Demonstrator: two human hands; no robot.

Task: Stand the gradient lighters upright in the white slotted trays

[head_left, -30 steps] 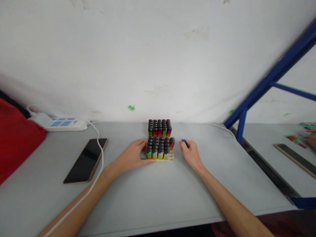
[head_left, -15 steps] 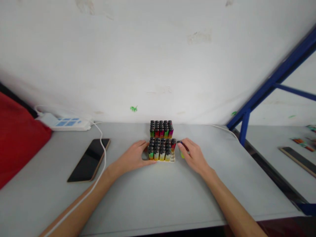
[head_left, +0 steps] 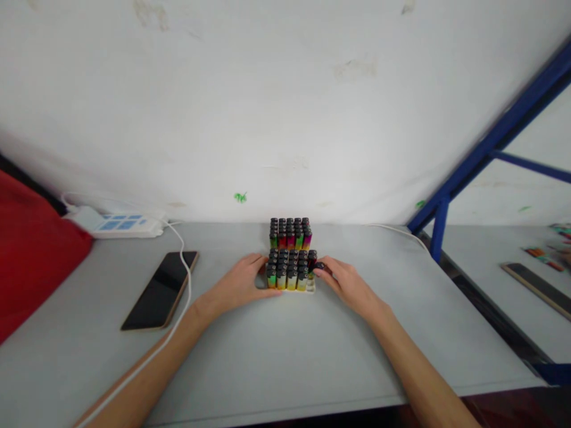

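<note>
Black-topped lighters (head_left: 291, 277) stand upright in rows in a white tray (head_left: 311, 287), whose front right slots show bare. My left hand (head_left: 244, 277) rests at the tray's left side, thumb along its front edge and fingers round the left lighters. Between thumb and fingers, my right hand (head_left: 341, 277) holds one lighter (head_left: 319, 266) by its black top, close to the tray's right column; its lower part is hard to make out. Just behind stands a second block of upright lighters (head_left: 290, 239), with green, red and purple bodies.
A black phone (head_left: 160, 291) lies at the left under a white cable (head_left: 189, 285). A white power strip (head_left: 127, 224) sits by the wall near a red cloth (head_left: 35, 255). A blue metal frame (head_left: 439, 229) rises at the right.
My right hand has moved slightly left with its lighter, which is now against the tray's right column. My left hand stays at the tray.
</note>
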